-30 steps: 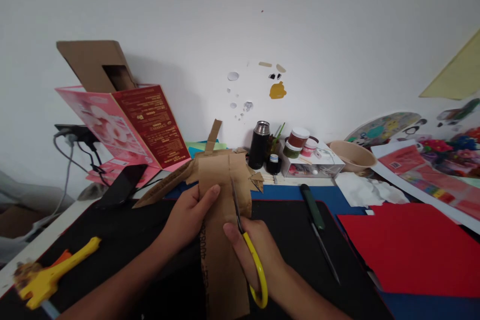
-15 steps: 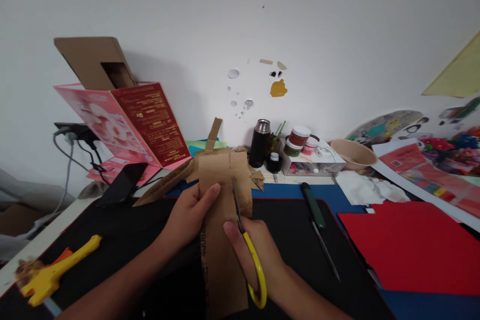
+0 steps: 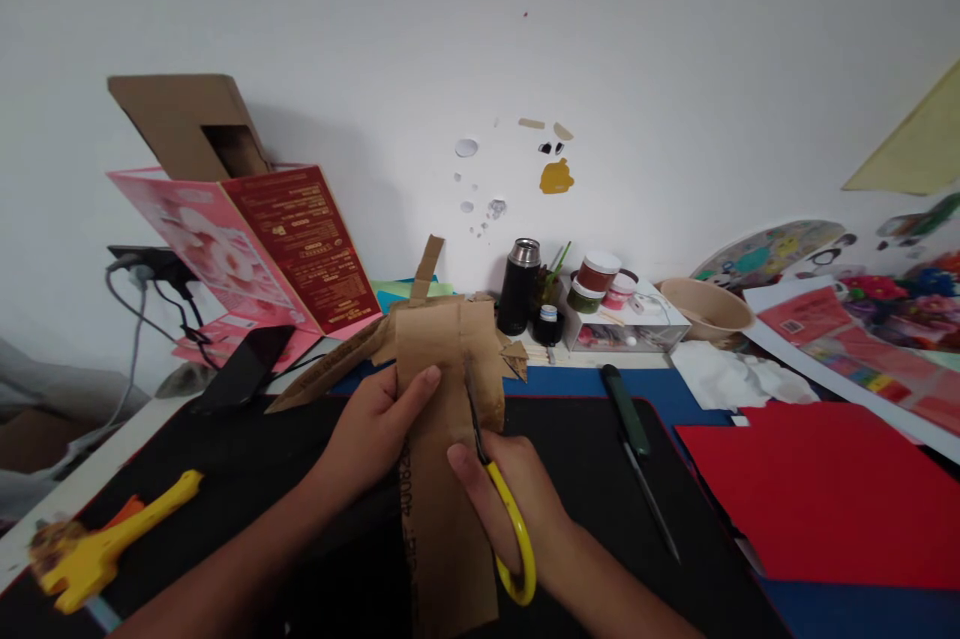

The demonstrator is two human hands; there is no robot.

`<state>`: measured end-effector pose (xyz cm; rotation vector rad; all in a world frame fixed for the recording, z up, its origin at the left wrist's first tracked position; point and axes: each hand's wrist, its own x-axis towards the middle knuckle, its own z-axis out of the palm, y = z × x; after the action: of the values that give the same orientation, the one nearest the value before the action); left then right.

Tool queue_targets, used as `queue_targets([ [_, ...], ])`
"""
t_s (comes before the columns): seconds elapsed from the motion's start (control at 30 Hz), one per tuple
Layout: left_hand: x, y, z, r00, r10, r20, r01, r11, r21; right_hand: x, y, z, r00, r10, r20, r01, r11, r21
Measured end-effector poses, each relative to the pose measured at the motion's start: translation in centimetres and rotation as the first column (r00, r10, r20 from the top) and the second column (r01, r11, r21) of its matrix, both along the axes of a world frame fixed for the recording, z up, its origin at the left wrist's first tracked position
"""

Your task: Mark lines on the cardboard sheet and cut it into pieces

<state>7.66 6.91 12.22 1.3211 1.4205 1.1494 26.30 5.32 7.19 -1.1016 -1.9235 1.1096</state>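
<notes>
Cardboard point(image 3: 446, 539), brown and printed along its left edge, is the main thing in the head camera view: a long strip running from the centre of the frame down to its bottom edge, above a black mat point(image 3: 585, 479) on the worktop point(image 3: 90, 477). It should feel light and fairly stiff, dry rather than slippery, though likely to bend at the crease near its top. The best hold is probably along the left edge, clear of the blades. The left hand point(image 3: 379, 427) has such a grip, thumb flat on top, the rest partly hidden beneath. The right hand point(image 3: 521, 489) has its grip closed around the yellow handles of the scissors point(image 3: 526, 544), lower centre; one dark blade points up along the strip, the other mostly hidden. Compared with half a second ago, almost nothing differs; the yellow loop sits at most a hair further right.
</notes>
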Motion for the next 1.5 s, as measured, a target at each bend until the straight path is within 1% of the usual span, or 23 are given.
queue_targets([
  [0.13,-0.1,-0.1,0.4,1.0,-0.018,-0.01,0.018,1.0,-0.001,0.4,0.2,0.7,0.998,-0.019,0.052,0.018,1.0,0.016],
  [0.27,-0.1,-0.1,0.6,1.0,-0.007,-0.01,0.007,1.0,-0.007,0.6,0.4,1.3,0.998,0.004,0.059,-0.005,1.0,0.013],
  [0.43,0.1,0.0,0.6,0.995,-0.027,0.093,0.037,0.995,-0.098,0.9,0.5,1.0,0.998,0.056,-0.01,-0.056,0.998,-0.017],
  [0.5,0.1,0.0,0.6,0.992,-0.041,0.12,0.054,0.992,-0.111,1.0,0.5,0.8,0.996,0.085,-0.041,-0.086,0.996,-0.026],
  [0.67,0.1,-0.1,0.8,1.0,-0.02,0.021,0.021,0.999,-0.04,1.0,0.9,0.7,0.995,0.078,-0.063,-0.079,0.997,-0.025],
  [0.73,0.1,-0.1,0.8,1.0,-0.013,0.009,0.013,0.999,-0.039,1.0,0.9,0.7,0.995,0.076,-0.06,-0.078,0.997,-0.023],
  [0.9,0.2,0.0,0.4,0.994,-0.037,0.103,0.046,0.995,-0.092,1.2,0.8,0.6,0.988,0.124,-0.089,-0.13,0.989,-0.065],
  [1.0,0.2,0.0,0.2,0.997,-0.016,0.076,0.02,0.998,-0.051,1.4,0.9,0.5,0.987,0.126,-0.104,-0.135,0.987,-0.082],
  [1.1,0.1,-0.2,0.2,0.999,0.038,-0.006,-0.038,0.999,0.031,1.5,1.2,0.4,0.988,0.126,-0.093,-0.13,0.991,-0.038],
  [1.17,0.1,-0.3,0.3,0.998,0.054,-0.04,-0.051,0.997,0.061,1.6,1.4,0.2,0.986,0.137,-0.097,-0.141,0.99,-0.028],
  [1.23,0.1,-0.3,0.4,0.998,0.045,-0.041,-0.043,0.998,0.056,1.7,1.4,-0.1,0.982,0.152,-0.11,-0.158,0.986,-0.048],
  [1.3,0.2,-0.3,0.5,1.0,0.016,0.006,-0.016,1.0,0.017,1.8,1.4,-0.1,0.976,0.173,-0.135,-0.185,0.979,-0.086],
  [1.37,0.3,-0.2,0.6,0.999,0.005,0.044,-0.004,1.0,-0.008,1.8,1.4,0.1,0.969,0.187,-0.16,-0.207,0.971,-0.116],
  [1.4,0.4,-0.3,0.6,0.999,0.018,0.043,-0.018,1.0,-0.001,1.8,1.4,0.3,0.964,0.195,-0.178,-0.219,0.968,-0.124],
  [1.5,0.5,-0.4,0.8,0.996,0.093,-0.005,-0.093,0.993,0.074,1.7,1.6,1.2,0.935,0.235,-0.265,-0.279,0.95,-0.141],
])
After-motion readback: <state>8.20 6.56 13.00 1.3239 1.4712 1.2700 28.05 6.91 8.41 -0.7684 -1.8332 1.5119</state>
